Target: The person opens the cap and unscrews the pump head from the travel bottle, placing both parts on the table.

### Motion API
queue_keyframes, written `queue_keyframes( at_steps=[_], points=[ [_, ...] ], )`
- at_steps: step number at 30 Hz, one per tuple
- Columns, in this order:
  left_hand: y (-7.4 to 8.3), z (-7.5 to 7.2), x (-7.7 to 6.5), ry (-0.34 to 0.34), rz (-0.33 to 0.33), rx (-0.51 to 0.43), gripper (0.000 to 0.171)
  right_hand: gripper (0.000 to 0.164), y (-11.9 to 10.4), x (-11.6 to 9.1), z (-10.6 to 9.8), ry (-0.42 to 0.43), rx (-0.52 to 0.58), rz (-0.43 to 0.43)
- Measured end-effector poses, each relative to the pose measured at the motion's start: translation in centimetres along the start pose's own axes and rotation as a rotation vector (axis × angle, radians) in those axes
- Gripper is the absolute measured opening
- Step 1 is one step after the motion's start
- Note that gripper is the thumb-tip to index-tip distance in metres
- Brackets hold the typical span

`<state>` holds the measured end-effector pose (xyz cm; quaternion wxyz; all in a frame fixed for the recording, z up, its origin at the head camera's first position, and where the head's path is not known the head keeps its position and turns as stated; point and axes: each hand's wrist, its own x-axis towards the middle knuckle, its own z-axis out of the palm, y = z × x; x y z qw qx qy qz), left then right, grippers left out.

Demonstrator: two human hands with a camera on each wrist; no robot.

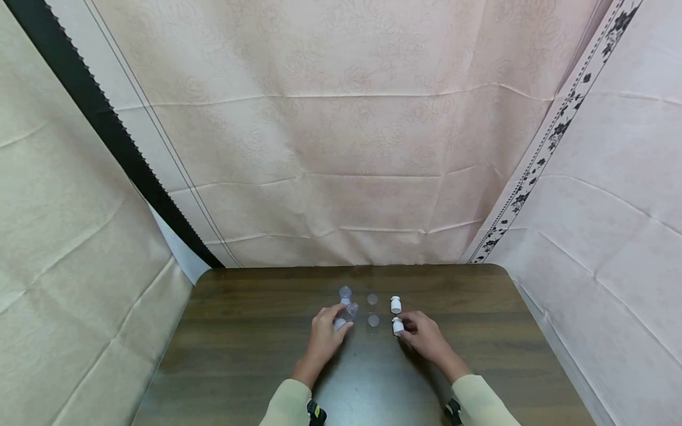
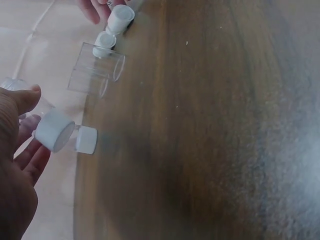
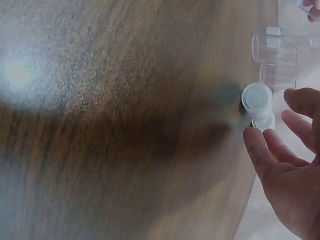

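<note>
My left hand [image 1: 324, 336] pinches a small clear bottle with a white end [image 2: 55, 131] between thumb and fingers. Just behind it stands a second such clear bottle [image 1: 345, 293], its white end [image 2: 86, 140] showing in the left wrist view. Two clear open cylinders [image 3: 278, 75] stand in the middle, one behind the other. My right hand [image 1: 424, 336] is beside the nearer white bottle-shaped piece [image 1: 398, 326], thumb and fingers spread around it. In the right wrist view a gap shows between the thumb and this piece. The farther white piece [image 1: 395, 305] stands just behind.
All the pieces stand near the far edge of a dark wooden table [image 1: 240, 349]. Pale cloth [image 1: 346, 148] hangs behind the table and along both sides. Each wrist wears a black band [image 1: 317, 413] below a light sleeve.
</note>
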<state>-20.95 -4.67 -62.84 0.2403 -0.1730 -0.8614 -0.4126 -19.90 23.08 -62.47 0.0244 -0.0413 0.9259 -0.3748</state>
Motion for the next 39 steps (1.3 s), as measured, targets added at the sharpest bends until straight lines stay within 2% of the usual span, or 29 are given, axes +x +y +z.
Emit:
queue_keyframes(
  at_steps=[8,12,16,24,31,39],
  points=[
    [-0.8,1.1,-0.1,-0.028,-0.082,-0.09,0.043,0.029,-0.2,-0.9,-0.5,0.061,0.029,-0.024],
    [-0.9,1.4,-0.2,-0.073,-0.153,-0.113,0.042,0.027,-0.1,-1.0,-0.6,0.072,0.039,-0.02],
    [-1.0,1.6,-0.4,-0.107,-0.19,-0.136,0.041,0.027,0.0,-1.1,-0.6,0.082,0.034,-0.021],
    [-1.4,1.8,-0.6,-0.128,-0.189,-0.152,0.04,0.026,-0.4,-1.5,-0.4,0.122,0.001,-0.077],
    [-1.4,1.7,-0.9,-0.146,-0.224,-0.165,0.04,0.027,-0.6,-1.9,0.0,0.123,0.013,-0.067],
    [-1.5,0.8,-1.3,-0.18,-0.225,-0.1,0.049,0.022,-0.8,-2.0,0.1,0.142,0.016,-0.081]
  ],
)
